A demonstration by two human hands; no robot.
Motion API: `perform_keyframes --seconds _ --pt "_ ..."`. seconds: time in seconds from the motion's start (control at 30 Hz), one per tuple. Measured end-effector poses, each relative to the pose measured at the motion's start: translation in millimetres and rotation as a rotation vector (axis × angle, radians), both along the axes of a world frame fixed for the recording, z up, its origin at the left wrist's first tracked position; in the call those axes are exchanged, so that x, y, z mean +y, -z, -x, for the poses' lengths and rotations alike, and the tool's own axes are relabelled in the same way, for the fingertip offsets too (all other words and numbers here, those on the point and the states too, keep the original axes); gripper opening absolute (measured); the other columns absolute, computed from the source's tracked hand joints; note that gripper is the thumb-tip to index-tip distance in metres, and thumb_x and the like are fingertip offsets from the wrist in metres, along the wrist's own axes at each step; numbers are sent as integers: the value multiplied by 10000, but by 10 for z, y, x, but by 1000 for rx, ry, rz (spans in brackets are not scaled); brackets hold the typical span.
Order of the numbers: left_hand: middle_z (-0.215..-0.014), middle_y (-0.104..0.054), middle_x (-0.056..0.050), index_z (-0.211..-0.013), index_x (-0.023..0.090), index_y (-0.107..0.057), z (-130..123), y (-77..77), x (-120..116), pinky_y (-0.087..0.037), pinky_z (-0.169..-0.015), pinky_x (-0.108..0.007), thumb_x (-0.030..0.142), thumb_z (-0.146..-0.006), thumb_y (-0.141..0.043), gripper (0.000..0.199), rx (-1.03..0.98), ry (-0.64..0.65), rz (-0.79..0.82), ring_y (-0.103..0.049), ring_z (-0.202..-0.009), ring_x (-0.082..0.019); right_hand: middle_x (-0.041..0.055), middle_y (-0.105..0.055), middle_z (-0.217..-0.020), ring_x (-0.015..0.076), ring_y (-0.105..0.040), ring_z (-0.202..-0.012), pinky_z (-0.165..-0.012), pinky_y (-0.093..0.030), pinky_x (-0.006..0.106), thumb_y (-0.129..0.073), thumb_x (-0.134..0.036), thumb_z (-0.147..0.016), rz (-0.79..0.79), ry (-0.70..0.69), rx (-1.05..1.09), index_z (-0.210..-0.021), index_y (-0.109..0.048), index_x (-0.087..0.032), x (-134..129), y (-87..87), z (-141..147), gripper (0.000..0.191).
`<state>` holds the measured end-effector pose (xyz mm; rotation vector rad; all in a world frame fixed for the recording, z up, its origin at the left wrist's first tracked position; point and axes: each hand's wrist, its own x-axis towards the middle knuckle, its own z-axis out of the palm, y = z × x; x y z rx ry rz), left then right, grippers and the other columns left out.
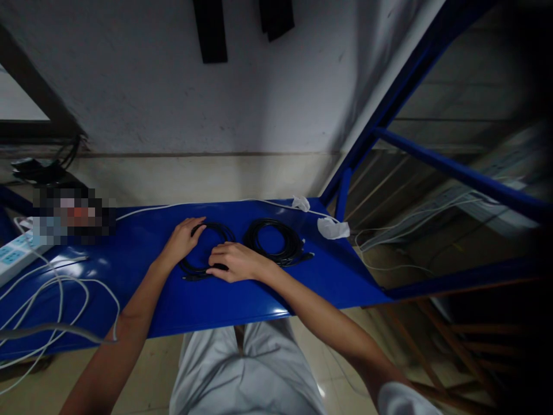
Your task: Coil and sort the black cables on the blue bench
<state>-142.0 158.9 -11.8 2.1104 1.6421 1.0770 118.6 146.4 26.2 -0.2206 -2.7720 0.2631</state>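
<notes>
A loosely coiled black cable [222,230] lies on the blue tabletop [254,300] between my hands. My left hand [184,239] is closed at the coil's left side, thumb and fingers around the strands. On the right side, my right hand [235,262] is closed over the coil with curled fingers and covers part of it. One plug end of this cable pokes out at the lower left. Just right of my right hand rests a second coiled black cable [276,262], its connectors pointing right; neither hand holds it.
White cords [86,282] loop over the table's left part beside a white power strip [17,253]. A thin white cable [181,204] runs along the back edge. Crumpled white pieces [332,228] lie at the back right. A blue metal frame [343,196] rises on the right.
</notes>
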Motion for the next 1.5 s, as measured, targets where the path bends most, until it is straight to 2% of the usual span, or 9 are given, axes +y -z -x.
perform_keyframes --seconds 0.17,0.33,0.43,0.57,0.73,0.87,1.03,1.27,1.5 --pt "-1269 -782 -141 -1370 228 -754 8 26 2 -509 -1142 -540 432 -1040 -614 413 7 -26 9 -723 -1176 -346 86 -751 -1045 209 -704 -947 -939 -481 357 -585 -444 -1118 -71 -75 -90 -1074 -731 -170 146 -99 -10 314" --pt "-1241 -788 -124 -1380 248 -751 28 49 7 -539 -1107 -512 410 -1038 -620 401 20 -36 6 -736 -1142 -329 114 -732 -1074 236 -673 -981 -964 -474 375 -574 -559 -1102 -125 33 -51 -1059 -709 -141 156 -21 -49 441" --pt "-1292 -783 -114 -1358 246 -756 27 40 3 -541 -1122 -510 398 -1056 -581 380 67 -31 -8 -729 -1186 -320 112 -726 -1057 240 -656 -981 -955 -469 376 -542 -511 -1126 -118 72 -37 -1054 -689 -139 105 16 -82 407" --pt "-1333 -780 -83 -1338 253 -749 15 22 -6 -556 -1125 -499 375 -1062 -553 360 139 -42 -16 -729 -1219 -302 110 -721 -1047 230 -647 -971 -949 -467 369 -522 -408 -1149 -72 51 -57 -1037 -669 -151 52 6 -92 318" --pt "-1236 -815 -73 -1342 252 -711 -1 28 -10 -567 -1118 -478 346 -1043 -591 335 121 -72 -25 -755 -1201 -288 114 -710 -1027 237 -653 -965 -935 -485 371 -464 -373 -1169 -43 62 -35 -1053 -640 -153 24 6 -73 305" --pt "-1183 -820 -77 -1212 235 -710 -12 23 -7 -606 -1025 -415 343 -1010 -662 234 33 -90 -17 -798 -1090 -262 89 -706 -982 215 -662 -911 -897 -498 343 -479 -377 -1168 73 107 37 -1063 -623 -172 8 -7 -80 271" --pt "-1098 -812 -68 -1142 241 -701 8 26 10 -590 -989 -420 364 -961 -740 222 36 -156 -47 -777 -1047 -266 58 -711 -941 194 -674 -855 -860 -500 317 -495 -407 -1164 156 157 91 -1077 -623 -183 14 -2 -80 272" --pt "-995 -774 -71 -952 238 -718 65 75 34 -557 -926 -421 421 -956 -743 184 152 -220 -85 -708 -970 -281 85 -717 -1019 202 -680 -936 -924 -511 331 -541 -403 -1145 97 108 91 -1050 -673 -172 60 89 -52 282" --pt "-1019 -775 -63 -923 246 -766 103 78 56 -530 -969 -415 414 -973 -696 188 126 -165 -64 -699 -988 -268 83 -705 -1008 202 -670 -934 -918 -513 337 -542 -395 -1145 56 103 74 -1061 -683 -170 65 106 -53 278"
